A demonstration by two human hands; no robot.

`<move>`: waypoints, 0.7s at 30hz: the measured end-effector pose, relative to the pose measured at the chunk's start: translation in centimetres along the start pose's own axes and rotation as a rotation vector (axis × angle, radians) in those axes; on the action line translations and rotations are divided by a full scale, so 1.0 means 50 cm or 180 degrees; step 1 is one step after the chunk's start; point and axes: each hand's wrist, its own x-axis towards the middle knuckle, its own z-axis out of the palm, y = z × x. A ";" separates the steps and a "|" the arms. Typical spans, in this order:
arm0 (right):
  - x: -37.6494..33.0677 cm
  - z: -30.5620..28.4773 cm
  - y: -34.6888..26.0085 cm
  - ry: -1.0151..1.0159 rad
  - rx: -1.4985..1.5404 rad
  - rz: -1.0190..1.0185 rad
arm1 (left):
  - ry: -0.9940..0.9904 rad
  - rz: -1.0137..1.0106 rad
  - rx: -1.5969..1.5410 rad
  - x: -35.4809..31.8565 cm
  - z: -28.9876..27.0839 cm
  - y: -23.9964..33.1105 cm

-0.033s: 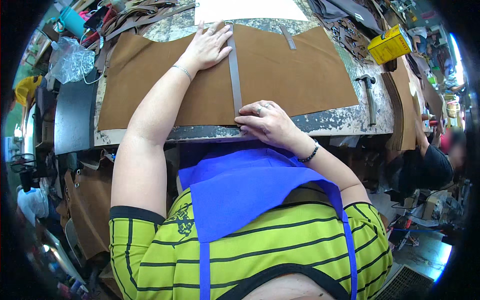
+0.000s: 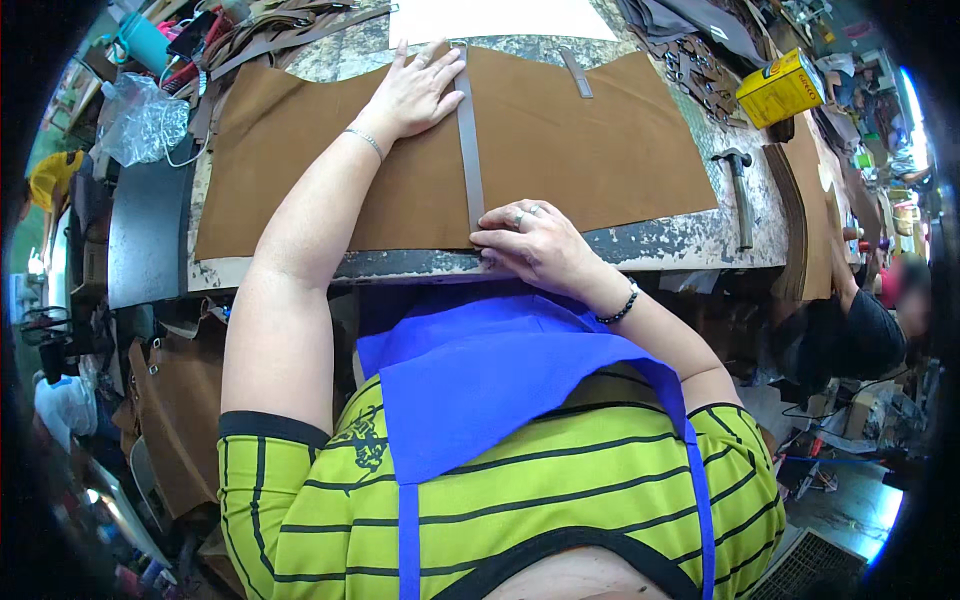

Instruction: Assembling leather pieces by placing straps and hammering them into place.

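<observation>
Leather strap (image 2: 468,140), grey and narrow, runs straight up the middle of the brown leather panel (image 2: 560,150) on our workbench (image 2: 700,235). Our left hand (image 2: 415,92) lies flat and open on its far end; our right hand (image 2: 530,240) presses its near end with bent fingertips, gripping nothing. We judge steady pressure at both ends keeps it straight. A hammer (image 2: 738,190) lies to the right, well apart; beyond it, a yellow tin (image 2: 782,88), contents hidden.
</observation>
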 end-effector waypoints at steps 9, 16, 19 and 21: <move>0.085 -0.099 0.003 0.0942 -0.0230 -0.0056 | -0.0081 -0.0105 -0.0209 0.000 0.016 -0.003; 0.065 -0.088 -0.011 0.0770 -0.0630 -0.0524 | 0.0202 -0.0109 -0.0181 -0.007 0.043 -0.015; 0.022 -0.048 -0.022 0.0422 -0.0497 -0.0237 | 0.0177 -0.0149 -0.1064 -0.010 -0.028 0.003; 0.001 -0.016 -0.016 0.0421 -0.0469 -0.0215 | 0.0067 -0.0159 -0.1131 -0.013 -0.026 -0.002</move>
